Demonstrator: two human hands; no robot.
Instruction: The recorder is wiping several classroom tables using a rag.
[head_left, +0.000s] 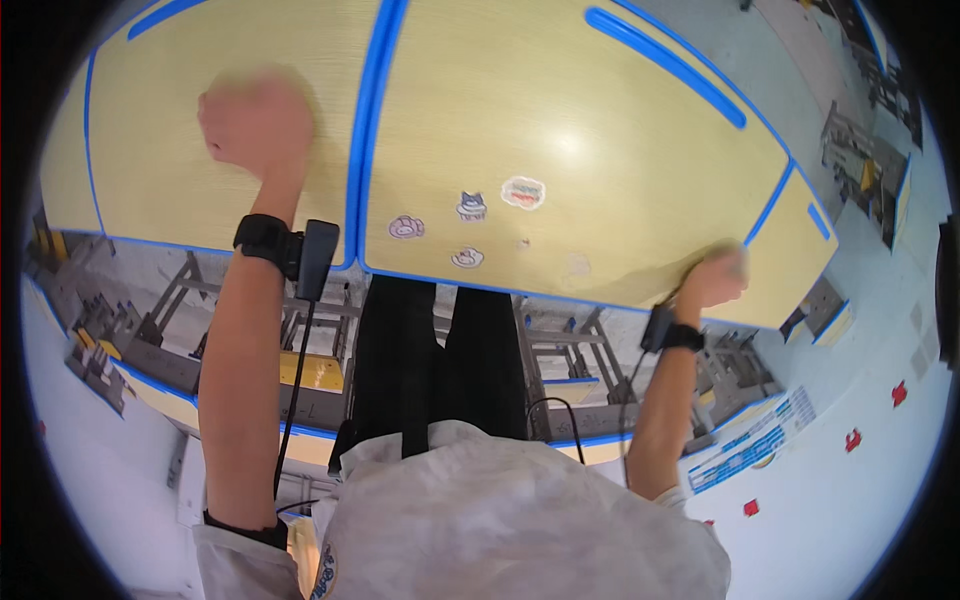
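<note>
My left hand (259, 120) is curled into a fist over the left wooden desk top (165, 169), with nothing visible in it. Blur covers its far side. My right hand (718, 277), also curled and partly blurred, is near the front right corner of the middle desk top (480, 112), beside the seam with the right desk top (799, 240). Whether either hand rests on the wood, I cannot tell. Each wrist wears a black strap with a small device, the left device (318, 259) and the right device (658, 328), each trailing a cable.
Blue edging (365, 142) divides the desks. Several stickers, including a cat sticker (472, 206), lie on the middle top near me. A blue pencil groove (667, 67) runs along its far side. Behind me are metal desk frames (577, 345) and a wall with a blue-and-white poster (750, 442).
</note>
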